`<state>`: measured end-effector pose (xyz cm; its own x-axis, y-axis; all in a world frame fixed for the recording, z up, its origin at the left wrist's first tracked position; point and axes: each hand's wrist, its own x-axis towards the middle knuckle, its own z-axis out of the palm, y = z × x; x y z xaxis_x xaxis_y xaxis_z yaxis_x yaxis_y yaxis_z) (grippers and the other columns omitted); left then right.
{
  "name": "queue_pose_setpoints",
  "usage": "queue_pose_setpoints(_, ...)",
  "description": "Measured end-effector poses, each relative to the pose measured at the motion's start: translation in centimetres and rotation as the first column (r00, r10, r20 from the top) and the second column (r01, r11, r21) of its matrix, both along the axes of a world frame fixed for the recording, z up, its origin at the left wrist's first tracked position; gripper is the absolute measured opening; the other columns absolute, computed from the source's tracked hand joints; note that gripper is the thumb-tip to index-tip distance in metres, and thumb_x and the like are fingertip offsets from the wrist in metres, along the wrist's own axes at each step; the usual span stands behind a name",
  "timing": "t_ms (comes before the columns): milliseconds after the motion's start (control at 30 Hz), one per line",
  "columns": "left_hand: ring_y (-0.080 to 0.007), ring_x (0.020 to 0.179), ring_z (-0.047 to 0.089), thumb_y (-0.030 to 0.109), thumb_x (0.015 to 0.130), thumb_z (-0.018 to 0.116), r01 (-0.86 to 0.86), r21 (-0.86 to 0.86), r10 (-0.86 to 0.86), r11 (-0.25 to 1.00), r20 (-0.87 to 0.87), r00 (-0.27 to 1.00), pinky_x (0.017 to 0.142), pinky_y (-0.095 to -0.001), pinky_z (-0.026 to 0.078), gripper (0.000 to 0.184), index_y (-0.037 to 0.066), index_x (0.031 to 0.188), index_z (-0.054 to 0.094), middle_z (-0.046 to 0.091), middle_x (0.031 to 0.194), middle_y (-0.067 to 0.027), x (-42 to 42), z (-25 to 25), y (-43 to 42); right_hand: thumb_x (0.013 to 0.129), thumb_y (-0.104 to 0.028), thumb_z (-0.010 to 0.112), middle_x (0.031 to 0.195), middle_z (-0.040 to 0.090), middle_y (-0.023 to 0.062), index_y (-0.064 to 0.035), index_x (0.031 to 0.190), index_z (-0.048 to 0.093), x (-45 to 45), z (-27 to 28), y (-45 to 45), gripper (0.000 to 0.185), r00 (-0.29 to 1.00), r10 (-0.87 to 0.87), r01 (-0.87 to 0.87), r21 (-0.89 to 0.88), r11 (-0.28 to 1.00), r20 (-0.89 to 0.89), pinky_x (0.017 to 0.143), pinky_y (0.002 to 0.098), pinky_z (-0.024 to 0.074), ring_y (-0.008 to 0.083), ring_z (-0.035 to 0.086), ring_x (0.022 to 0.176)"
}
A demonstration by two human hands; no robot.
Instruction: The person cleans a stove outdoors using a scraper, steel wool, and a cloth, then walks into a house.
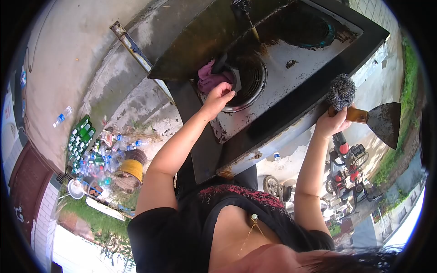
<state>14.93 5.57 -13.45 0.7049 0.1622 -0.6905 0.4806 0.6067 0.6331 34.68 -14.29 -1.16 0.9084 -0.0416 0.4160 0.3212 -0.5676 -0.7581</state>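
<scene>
Gripping scraper (383, 124) in right fingers (340, 116), left fingers (221, 89) beside pink cloth (208, 80), grip unclear

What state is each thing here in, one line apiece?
Stove top: stained, rusty
Nearer burner: blackened, no flame visible
Pink cloth: crumpled
Scraper: held, blade marked
Steel wool: bunched into a ball
Left hand: bent beside the pink cloth, grip unclear
Right hand: closed on the scraper
Plastic bottles: heaped on the ground
</scene>
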Motion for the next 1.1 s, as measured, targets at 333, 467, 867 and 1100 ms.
queue_pose_setpoints(333, -0.0223, 0.064, 0.051, 0.003, 0.068, 0.06, 0.284, 0.689, -0.436, 0.667, 0.052, 0.899, 0.057, -0.0286, 0.04, 0.014, 0.0, 0.078, 0.051, 0.05, 0.071, -0.01, 1.6, -0.5, -2.0, 0.061, 0.006, 0.06, 0.098, 0.051, 0.0228, 0.002, 0.095, 0.05, 0.5, -0.5, -1.2, 0.036, 0.994, 0.09, -0.081, -0.128, 0.988, 0.066, 0.073, 0.0432, 0.0414, 0.0399, 0.05, 0.087)
queue_pose_setpoints(467, -0.018, 0.06, 0.049, 0.001, 0.07, 0.058, 0.417, 0.563, -0.491, 0.714, -0.023, 0.871, 0.054, -0.0282, 0.039, 0.013, 0.001, 0.077, 0.046, 0.048, 0.067, -0.0093, -1.5, -1.1, -0.9, 0.072, -0.009, 0.048, 0.097, 0.05, 0.0209, 0.0067, 0.097, 0.048, 0.3, 0.1, 0.1, 0.029, 0.998, 0.062, -0.06, -0.081, 0.995, 0.028, 0.079, 0.0369, 0.0376, 0.0318, 0.049, 0.086)
queue_pose_setpoints(867, -0.0061, 0.062, 0.046, 0.005, 0.079, 0.051, -0.359, -0.49, 0.462, 0.794, 0.105, 0.881, 0.058, -0.0202, 0.039, 0.002, 0.005, 0.078, 0.05, 0.05, 0.069, 0.0016, 9.8, 3.3, -0.9, 0.071, 0.0, 0.05, 0.094, 0.053, 0.0176, 0.0053, 0.094, 0.05, 0.5, 0.2, -0.2, 0.023, 0.99, 0.144, -0.144, -0.015, 0.989, 0.003, 0.07, 0.0368, 0.0426, 0.0294, 0.053, 0.081)
queue_pose_setpoints(1100, -0.0015, 0.063, 0.037, 0.005, 0.082, 0.048, -0.223, -0.374, 0.382, 0.9, 0.434, 0.816, 0.055, -0.0159, 0.032, 0.007, 0.007, 0.088, 0.045, 0.042, 0.073, 0.0055, 7.3, 15.7, -2.5, 0.076, -0.017, 0.046, 0.088, 0.052, 0.0085, 0.0034, 0.096, 0.05, -0.1, 2.6, 2.2, 0.029, 0.939, 0.168, -0.076, 0.292, 0.953, -0.301, 0.054, 0.0203, 0.0395, 0.0124, 0.05, 0.071)
